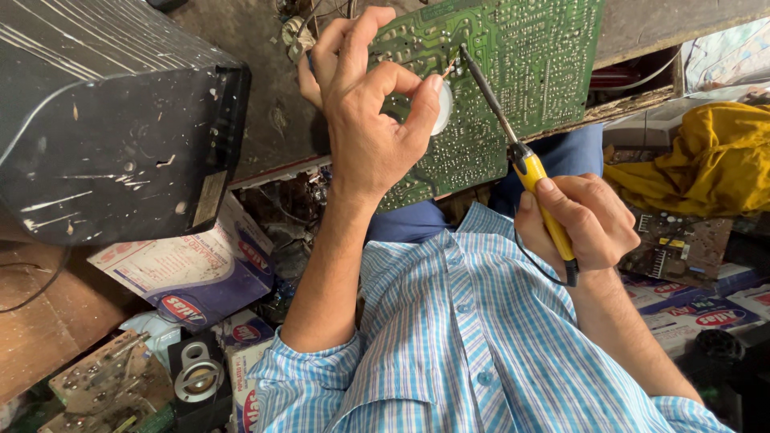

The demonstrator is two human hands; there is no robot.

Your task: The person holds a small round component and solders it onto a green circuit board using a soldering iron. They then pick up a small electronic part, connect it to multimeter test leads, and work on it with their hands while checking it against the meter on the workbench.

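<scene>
Up at the edge of the worn wooden surface (257, 120), a green printed circuit board (513, 72) lies solder-side up, overhanging toward the person. Left hand (365, 104) pins the board's near-left part: fingers spread over the top edge, thumb and forefinger pinched together on a thin strand of solder wire (447, 70) fed to the joint; a small white round part (442, 107) sits just behind the thumb. Right hand (581, 220) has its grip clamped on the yellow-handled soldering iron (533, 172), held like a pen, black cord trailing under the wrist. Dark metal tip touches the board at the same spot as the wire. Big scuffed black plastic casing (112, 120) stands on the surface left of the board. Printed cardboard boxes (196, 277) below it, a crumpled yellow cloth (706, 156) far right. Person's blue-and-white checked shirt (473, 337) fills the lower frame.
</scene>
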